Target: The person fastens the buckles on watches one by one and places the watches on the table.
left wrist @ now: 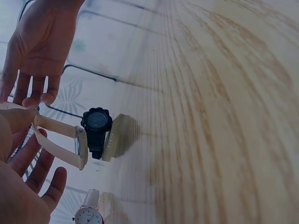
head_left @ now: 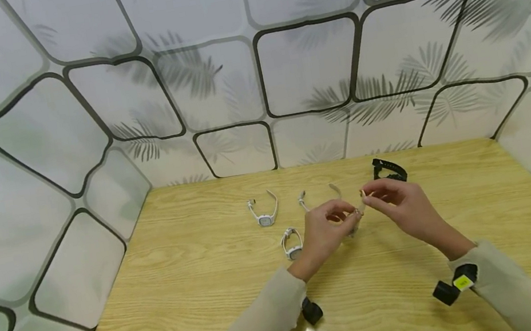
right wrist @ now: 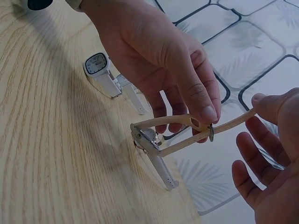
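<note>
2 hands: both at the held watch [left wrist: 81, 148], which is raised above the table [head_left: 206, 319] between them.
Left hand [head_left: 325, 231]: thumb and fingertips pinch the held watch's strap beside the buckle [right wrist: 211, 132]; part of the buckle is covered by the thumb.
Right hand [head_left: 407, 206]: pinches the strap's loose end, the grip narrow; the other fingers are apart and slightly bent.
Strap: pale, bent into a loop; how far its end passes through the buckle is hard to make out.
Dial of the held watch: mostly hidden by left fingers in the head view, edge-on in both wrist views, so its face cannot be read.
Black watch [head_left: 389, 173]: beyond the held watch and to its right, partly covered by the right hand in the head view.
3 white watches: 1 [head_left: 265, 220] left of the held watch and farther off; 1 [head_left: 294, 252] directly left of it; 1 [head_left: 335, 190] just beyond it, its face hidden behind the left hand.
Round dial [left wrist: 88, 216]: below the held watch in the left wrist view, cut off by the lower edge.
2 sleeves [head_left: 264, 322]: nearer than the held watch, cut off below.
</note>
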A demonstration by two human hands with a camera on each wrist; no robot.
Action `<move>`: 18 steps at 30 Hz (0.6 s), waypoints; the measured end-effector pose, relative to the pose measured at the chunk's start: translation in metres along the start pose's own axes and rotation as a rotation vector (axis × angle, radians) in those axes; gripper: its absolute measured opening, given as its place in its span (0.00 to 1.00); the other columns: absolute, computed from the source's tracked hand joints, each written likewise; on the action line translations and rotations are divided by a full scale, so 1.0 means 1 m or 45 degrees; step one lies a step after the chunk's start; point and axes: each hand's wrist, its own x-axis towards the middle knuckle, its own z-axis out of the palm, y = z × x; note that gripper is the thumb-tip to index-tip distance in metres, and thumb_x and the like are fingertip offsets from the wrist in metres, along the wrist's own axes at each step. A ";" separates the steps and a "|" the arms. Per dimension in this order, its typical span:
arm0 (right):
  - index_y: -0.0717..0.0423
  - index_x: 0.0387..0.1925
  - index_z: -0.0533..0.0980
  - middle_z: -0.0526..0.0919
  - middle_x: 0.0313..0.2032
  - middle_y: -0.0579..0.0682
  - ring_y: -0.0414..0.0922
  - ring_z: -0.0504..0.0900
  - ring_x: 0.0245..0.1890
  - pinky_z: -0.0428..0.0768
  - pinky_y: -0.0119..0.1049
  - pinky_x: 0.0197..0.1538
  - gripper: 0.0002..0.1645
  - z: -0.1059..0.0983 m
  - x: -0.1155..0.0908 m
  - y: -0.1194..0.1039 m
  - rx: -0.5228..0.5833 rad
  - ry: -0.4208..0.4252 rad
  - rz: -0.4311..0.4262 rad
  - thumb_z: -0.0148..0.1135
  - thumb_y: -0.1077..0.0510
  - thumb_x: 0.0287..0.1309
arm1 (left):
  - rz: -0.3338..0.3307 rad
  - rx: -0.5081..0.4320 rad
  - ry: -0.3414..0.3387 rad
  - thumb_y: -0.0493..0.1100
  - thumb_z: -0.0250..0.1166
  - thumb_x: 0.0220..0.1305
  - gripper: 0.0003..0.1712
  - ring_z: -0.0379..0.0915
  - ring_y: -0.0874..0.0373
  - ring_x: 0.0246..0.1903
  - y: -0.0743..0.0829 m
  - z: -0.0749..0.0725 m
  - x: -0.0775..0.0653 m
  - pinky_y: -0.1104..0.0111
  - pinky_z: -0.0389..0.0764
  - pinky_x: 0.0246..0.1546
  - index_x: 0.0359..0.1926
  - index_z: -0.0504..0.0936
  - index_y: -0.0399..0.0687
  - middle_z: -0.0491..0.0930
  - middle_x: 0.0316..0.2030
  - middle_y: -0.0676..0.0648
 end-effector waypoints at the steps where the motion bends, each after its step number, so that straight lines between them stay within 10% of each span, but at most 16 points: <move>1: 0.55 0.50 0.83 0.87 0.45 0.51 0.35 0.84 0.40 0.82 0.25 0.42 0.10 0.000 0.000 0.001 0.005 0.004 0.003 0.67 0.62 0.68 | 0.007 0.008 0.000 0.43 0.72 0.68 0.05 0.83 0.66 0.34 0.000 0.000 0.000 0.72 0.85 0.40 0.41 0.89 0.46 0.89 0.36 0.53; 18: 0.57 0.49 0.83 0.87 0.44 0.52 0.39 0.86 0.38 0.83 0.27 0.39 0.11 0.000 -0.001 0.004 0.101 0.038 0.011 0.67 0.66 0.67 | 0.146 0.022 -0.045 0.38 0.72 0.67 0.06 0.84 0.67 0.35 -0.001 0.001 -0.001 0.66 0.87 0.40 0.41 0.92 0.42 0.90 0.39 0.48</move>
